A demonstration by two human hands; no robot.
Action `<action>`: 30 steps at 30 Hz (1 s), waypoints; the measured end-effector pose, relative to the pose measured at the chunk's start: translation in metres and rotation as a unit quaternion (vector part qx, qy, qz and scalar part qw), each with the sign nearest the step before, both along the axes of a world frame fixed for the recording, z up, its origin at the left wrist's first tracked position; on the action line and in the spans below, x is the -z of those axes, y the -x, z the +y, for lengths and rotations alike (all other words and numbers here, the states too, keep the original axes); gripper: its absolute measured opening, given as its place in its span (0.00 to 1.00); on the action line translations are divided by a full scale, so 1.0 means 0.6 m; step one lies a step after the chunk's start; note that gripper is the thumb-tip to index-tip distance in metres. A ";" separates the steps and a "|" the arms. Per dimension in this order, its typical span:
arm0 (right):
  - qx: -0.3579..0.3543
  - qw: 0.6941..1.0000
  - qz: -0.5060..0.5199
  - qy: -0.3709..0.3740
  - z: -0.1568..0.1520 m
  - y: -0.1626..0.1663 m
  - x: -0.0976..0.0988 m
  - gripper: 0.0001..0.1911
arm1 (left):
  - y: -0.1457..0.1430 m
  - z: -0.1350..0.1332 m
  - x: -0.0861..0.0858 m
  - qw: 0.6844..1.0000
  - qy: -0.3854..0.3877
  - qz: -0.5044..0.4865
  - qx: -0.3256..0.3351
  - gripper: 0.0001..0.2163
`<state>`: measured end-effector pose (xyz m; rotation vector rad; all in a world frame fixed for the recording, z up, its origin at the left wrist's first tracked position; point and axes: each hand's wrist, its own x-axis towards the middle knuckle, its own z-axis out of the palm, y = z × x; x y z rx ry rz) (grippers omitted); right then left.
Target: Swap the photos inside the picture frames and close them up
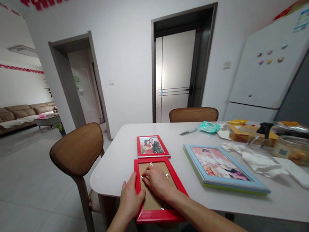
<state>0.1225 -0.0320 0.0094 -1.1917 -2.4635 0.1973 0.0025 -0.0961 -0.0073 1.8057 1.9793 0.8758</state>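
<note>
A red picture frame [178,180] lies face down at the table's near edge, its brown backing board [148,199] upward. My left hand [130,197] grips the frame's left side, thumb over the inner edge. My right hand [156,181] reaches across the backing, its fingers closed together at a small metal clip [141,177] on the left inner edge. Other metal clips show at the top [151,164] and right [167,175] inner edges. Just beyond, a second red frame [167,151] lies face up with a photo of a couple.
To the right lie stacked blue and green picture frames [230,183]. Farther right are crumpled white tissue [264,164], a clear plastic tub [295,148] and packaging. A knife [188,131] lies by a teal packet [209,127]. Wooden chairs stand left [79,151] and behind [193,114].
</note>
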 end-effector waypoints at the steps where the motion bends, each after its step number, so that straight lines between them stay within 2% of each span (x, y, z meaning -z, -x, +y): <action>1: 0.005 1.000 0.000 0.000 0.003 -0.003 0.000 0.13 | 0.000 0.000 0.001 1.000 -0.002 -0.004 0.000 0.27; 7: 0.099 0.995 -0.007 -0.005 0.044 -0.031 0.000 0.15 | 0.002 -0.003 0.002 1.000 -0.009 -0.024 0.007 0.27; 13: 0.123 0.992 -0.023 0.014 0.058 -0.030 0.006 0.16 | 0.000 -0.003 -0.004 1.000 0.004 -0.015 0.005 0.27; 17: 0.118 0.992 -0.025 0.024 0.053 -0.027 -0.004 0.16 | 0.001 -0.001 -0.001 1.000 0.001 -0.005 0.009 0.27; 20: 0.076 0.997 -0.006 0.034 0.035 -0.045 -0.018 0.18 | 0.002 -0.002 0.000 1.000 -0.008 -0.007 0.010 0.26; 25: -0.103 0.986 0.029 0.130 -0.029 -0.103 -0.041 0.16 | 0.000 -0.006 -0.005 1.000 -0.006 -0.013 0.007 0.26; 27: -0.120 0.980 0.023 0.158 -0.052 -0.117 -0.043 0.15 | 0.000 -0.007 -0.007 1.000 -0.001 -0.016 0.001 0.26; 30: -0.108 0.981 0.027 0.156 -0.068 -0.119 -0.037 0.11 | -0.001 -0.007 -0.007 1.000 0.001 -0.013 0.001 0.27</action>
